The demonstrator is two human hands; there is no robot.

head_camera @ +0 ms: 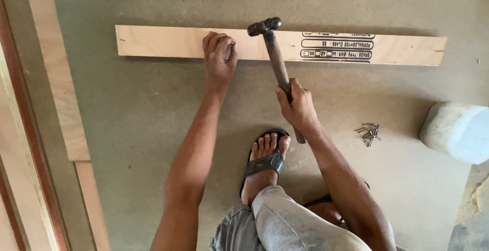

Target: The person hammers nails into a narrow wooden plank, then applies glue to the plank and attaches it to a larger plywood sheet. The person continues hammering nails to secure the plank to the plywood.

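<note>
My left hand pinches closed at the strip's near edge, nail itself unseen. Right hand grips the hammer, head over the strip on the floor. Nailing step, I judge; a square strike clear of my fingers is needed.

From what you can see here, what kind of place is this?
Probably a carpentry work area, with the work done low on a broad flat board. A plywood strip lies under the left hand, the right hand grips a hammer, and loose nails lie nearby.
</note>
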